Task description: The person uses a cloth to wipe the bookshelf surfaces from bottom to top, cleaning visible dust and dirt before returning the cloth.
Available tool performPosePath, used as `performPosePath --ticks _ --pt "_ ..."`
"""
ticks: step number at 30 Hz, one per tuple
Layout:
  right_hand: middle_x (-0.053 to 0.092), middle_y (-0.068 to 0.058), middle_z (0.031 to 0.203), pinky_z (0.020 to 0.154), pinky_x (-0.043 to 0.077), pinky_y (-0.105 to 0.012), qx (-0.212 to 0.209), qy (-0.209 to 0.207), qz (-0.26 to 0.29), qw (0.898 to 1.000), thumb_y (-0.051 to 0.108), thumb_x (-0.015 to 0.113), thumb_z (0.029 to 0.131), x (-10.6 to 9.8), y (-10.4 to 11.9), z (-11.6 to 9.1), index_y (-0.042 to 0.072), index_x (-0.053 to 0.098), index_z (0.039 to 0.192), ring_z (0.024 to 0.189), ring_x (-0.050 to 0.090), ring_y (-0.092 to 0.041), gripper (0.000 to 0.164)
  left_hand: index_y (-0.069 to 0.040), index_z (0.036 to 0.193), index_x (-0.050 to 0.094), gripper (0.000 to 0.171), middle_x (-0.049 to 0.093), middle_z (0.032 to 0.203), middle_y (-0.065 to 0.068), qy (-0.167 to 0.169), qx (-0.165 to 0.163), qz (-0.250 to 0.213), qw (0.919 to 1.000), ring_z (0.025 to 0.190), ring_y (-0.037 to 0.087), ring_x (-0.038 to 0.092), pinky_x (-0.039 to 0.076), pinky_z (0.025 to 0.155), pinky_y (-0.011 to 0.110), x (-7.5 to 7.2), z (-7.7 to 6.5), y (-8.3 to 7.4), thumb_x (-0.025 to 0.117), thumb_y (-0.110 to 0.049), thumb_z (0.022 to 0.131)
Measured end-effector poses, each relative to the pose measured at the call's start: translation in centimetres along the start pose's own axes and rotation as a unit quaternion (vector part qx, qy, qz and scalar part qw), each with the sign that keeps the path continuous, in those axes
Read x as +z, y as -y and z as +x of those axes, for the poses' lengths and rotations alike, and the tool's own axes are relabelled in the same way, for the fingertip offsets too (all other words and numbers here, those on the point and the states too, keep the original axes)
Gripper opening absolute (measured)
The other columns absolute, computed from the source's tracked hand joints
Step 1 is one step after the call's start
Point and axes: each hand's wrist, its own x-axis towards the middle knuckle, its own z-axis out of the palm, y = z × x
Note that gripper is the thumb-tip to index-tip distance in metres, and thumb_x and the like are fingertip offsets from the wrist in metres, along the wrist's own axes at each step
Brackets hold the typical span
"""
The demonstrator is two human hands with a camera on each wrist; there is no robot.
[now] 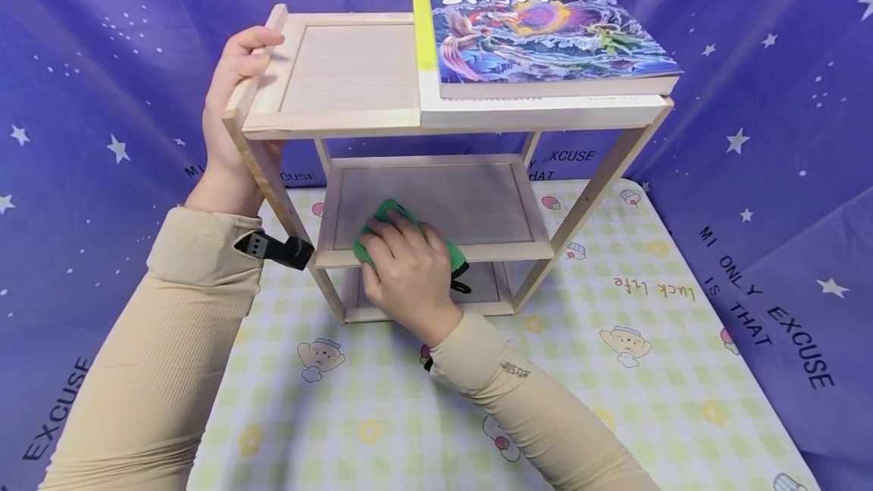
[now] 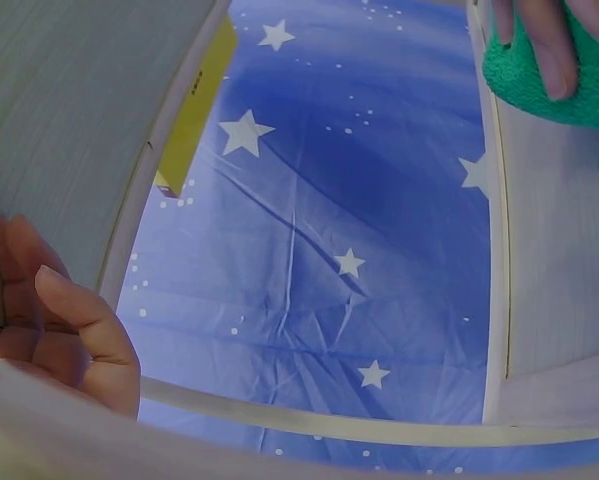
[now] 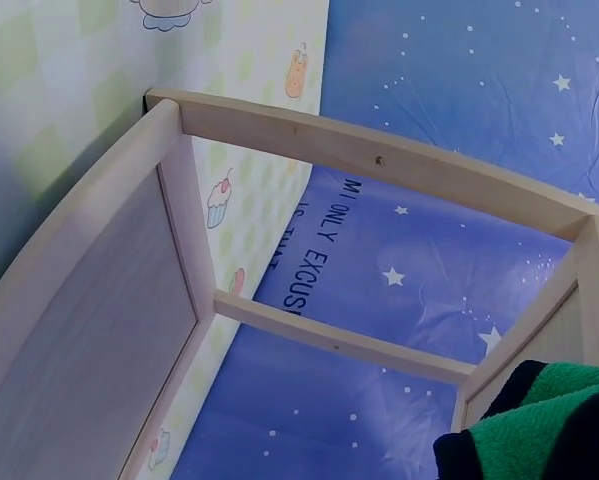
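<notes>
A light wooden three-tier shelf rack [image 1: 355, 127] stands on the table. At its upper left side, my left hand [image 1: 235, 89] grips the side rail, fingers over the edge. From below, the left wrist view shows part of that hand [image 2: 74, 325] against the underside of the top board. My right hand [image 1: 409, 271] holds a green cloth [image 1: 392, 211] with dark edging and presses it on the left front part of the middle shelf [image 1: 464, 203]. The cloth [image 3: 539, 430] also shows at the lower right of the right wrist view; that hand's fingers are out of sight there.
Two stacked books, the upper one with a blue illustrated cover [image 1: 539, 29], lie on the right of the top board. Beneath the rack is a checked tablecloth [image 1: 586, 415]. Blue star-patterned curtains [image 1: 764, 97] surround the table on the back and sides.
</notes>
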Motion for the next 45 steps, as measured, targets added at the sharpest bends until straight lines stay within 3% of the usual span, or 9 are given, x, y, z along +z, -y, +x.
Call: performPosePath --ticks 18,26,32,39,45 --pt "0.076 0.007 0.104 0.086 0.053 -0.034 -0.033 0.032 0.037 0.998 0.020 0.062 0.084 -0.22 0.16 0.36 0.021 0.075 0.092 0.107 0.070 -0.018 0.015 -0.008 0.091 0.060 0.030 0.052 0.108 0.004 -0.017 0.013 0.029 0.9993 0.103 0.017 0.047 0.036 0.095 0.024 0.01 0.23 -0.16 0.031 -0.002 0.096" --pt "0.076 0.007 0.105 0.087 0.053 -0.034 -0.042 0.043 0.042 0.997 0.022 0.065 0.083 -0.33 0.09 0.47 0.021 0.075 0.092 0.107 0.070 -0.018 0.013 -0.001 0.099 0.055 0.025 0.048 0.116 0.015 -0.004 -0.015 -0.029 0.9995 0.097 0.022 0.052 0.046 0.086 0.025 -0.19 0.39 -0.13 0.030 -0.001 0.097" --pt "0.075 0.008 0.106 0.089 0.053 -0.034 -0.041 0.050 0.046 0.997 0.022 0.066 0.084 -0.31 0.09 0.29 0.022 0.075 0.093 0.108 0.070 -0.017 0.013 -0.007 0.092 0.059 0.029 0.049 0.116 0.011 0.001 -0.005 0.005 1.0000 0.103 0.020 0.047 0.039 0.091 0.025 -0.11 0.25 -0.05 0.031 -0.003 0.095" --pt "0.076 0.007 0.105 0.090 0.054 -0.035 -0.049 0.052 0.063 0.996 0.024 0.069 0.086 -0.41 0.02 0.29 0.022 0.075 0.093 0.108 0.070 -0.017 0.010 -0.003 0.098 0.056 0.025 0.047 0.119 0.014 0.000 -0.019 -0.031 0.9994 0.100 0.023 0.050 0.044 0.087 0.025 -0.23 0.35 -0.07 0.030 -0.002 0.097" --pt "0.075 0.008 0.106 0.092 0.053 -0.034 -0.062 0.056 0.097 0.992 0.025 0.071 0.087 -0.63 -0.04 0.41 0.022 0.075 0.094 0.111 0.069 -0.017 0.009 -0.003 0.100 0.055 0.024 0.047 0.121 0.014 0.004 -0.024 -0.025 0.9994 0.102 0.023 0.050 0.044 0.088 0.026 -0.32 0.41 -0.03 0.031 -0.004 0.097"
